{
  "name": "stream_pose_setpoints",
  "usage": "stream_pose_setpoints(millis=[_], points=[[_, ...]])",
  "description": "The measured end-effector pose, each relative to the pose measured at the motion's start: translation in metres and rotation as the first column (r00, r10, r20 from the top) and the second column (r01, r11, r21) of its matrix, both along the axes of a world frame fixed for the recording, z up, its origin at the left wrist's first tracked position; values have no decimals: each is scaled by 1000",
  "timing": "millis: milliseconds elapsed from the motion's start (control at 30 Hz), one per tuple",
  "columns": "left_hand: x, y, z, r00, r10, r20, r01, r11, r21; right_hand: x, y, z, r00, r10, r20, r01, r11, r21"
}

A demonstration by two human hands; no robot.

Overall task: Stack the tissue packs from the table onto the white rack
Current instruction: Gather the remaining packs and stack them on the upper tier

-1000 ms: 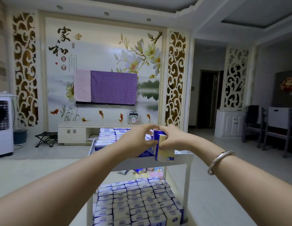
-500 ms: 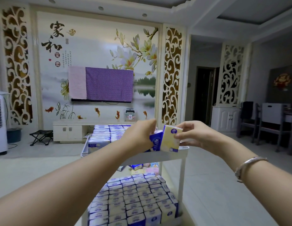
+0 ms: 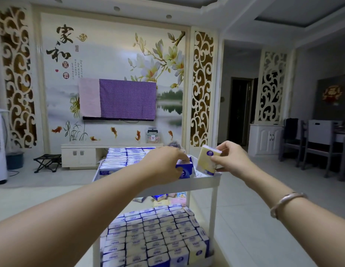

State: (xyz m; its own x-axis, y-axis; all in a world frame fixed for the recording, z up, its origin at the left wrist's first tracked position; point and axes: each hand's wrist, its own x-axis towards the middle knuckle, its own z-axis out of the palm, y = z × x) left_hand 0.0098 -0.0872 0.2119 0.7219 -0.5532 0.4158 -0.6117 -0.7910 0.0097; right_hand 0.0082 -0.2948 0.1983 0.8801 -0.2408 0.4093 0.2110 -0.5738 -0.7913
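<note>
The right hand point(image 3: 232, 162) pinched a pale yellow tissue pack point(image 3: 208, 160) by its upper corner and side, holding it tilted with its lower end just above the right front corner of the top shelf point(image 3: 206, 179) of the white rack point(image 3: 213, 212). The left hand point(image 3: 164, 166) lay curled over a blue tissue pack point(image 3: 185, 168) on that shelf, fingers pressed to its top. Behind them rows of packs point(image 3: 121, 158) filled the shelf, and the lower shelf packs point(image 3: 154, 234) stood tightly ranked. The likely trouble was the yellow pack catching the shelf's raised rim or landing crooked, since it was tilted and held only at one end; it might also topple the blue pack beside it. The left forearm hid the near part of the top shelf, so the free gap there could not be judged, and the table was out of view.
</note>
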Motion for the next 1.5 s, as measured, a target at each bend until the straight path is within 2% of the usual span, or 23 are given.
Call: stream_pose_setpoints(millis=[100, 233, 333, 400, 467, 533, 667, 800, 900, 967, 1067, 1167, 1233, 1300, 1367, 1433, 1500], points=[[2, 2, -5, 999, 15, -47, -21, 993, -117, -2, 15, -5, 994, -98, 45, 106, 967, -232], [3, 1, -4, 998, 29, -52, -33, 997, -74, -1, 34, -5, 993, -120, 23, 119, 909, -400], [2, 2, -3, 998, 37, -58, -41, 997, -70, 4, 45, -3, 991, -38, -124, -2, 951, -311], [1, 4, -3, 998, 24, -66, -27, 998, -55, 8, 43, -3, 986, -24, -165, -25, 959, -283], [2, 5, -2, 996, 9, -88, -14, 999, -47, 11, 35, -4, 986, -47, -163, 1, 962, -273], [3, 6, 2, 989, -14, -144, -3, 993, -119, 15, 26, -2, 985, -103, -137, 62, 960, -271], [15, 7, 21, 986, 56, -159, -91, 972, -219, 39, 16, 5, 989, -115, -95, 88, 963, -254], [44, 21, 23, 966, 124, -227, -163, 974, -160, 78, 24, 12, 995, -39, -97, 11, 961, -276], [64, 30, 12, 911, 241, -334, -260, 966, -12, 113, 33, 14, 993, -32, -116, -6, 952, -307], [73, 33, 7, 876, 268, -400, -265, 962, 65, 133, 40, 15, 990, -23, -142, -26, 942, -335], [80, 30, 6, 877, 277, -392, -267, 960, 80, 152, 50, 11, 978, 32, -208, -101, 939, -329], [80, 30, 5, 874, 276, -400, -270, 960, 72, 157, 56, 2, 978, 52, -201, -113, 946, -304], [78, 33, 4, 883, 228, -410, -254, 967, -9, 149, 55, 2, 974, 60, -217, -126, 945, -302], [71, 33, 5, 930, 177, -321, -234, 961, -149, 134, 48, 5, 971, 62, -230, -131, 946, -295], [59, 29, 9, 973, 227, -42, -231, 948, -217, 114, 37, 7, 975, 44, -219, -102, 961, -258], [40, 22, 13, 969, 206, 138, -173, 960, -221, 92, 24, 5, 978, 20, -206, -67, 972, -224], [20, 12, 9, 979, 102, 177, -85, 991, -104, 69, 12, -3, 974, -14, -227, -30, 981, -191]])
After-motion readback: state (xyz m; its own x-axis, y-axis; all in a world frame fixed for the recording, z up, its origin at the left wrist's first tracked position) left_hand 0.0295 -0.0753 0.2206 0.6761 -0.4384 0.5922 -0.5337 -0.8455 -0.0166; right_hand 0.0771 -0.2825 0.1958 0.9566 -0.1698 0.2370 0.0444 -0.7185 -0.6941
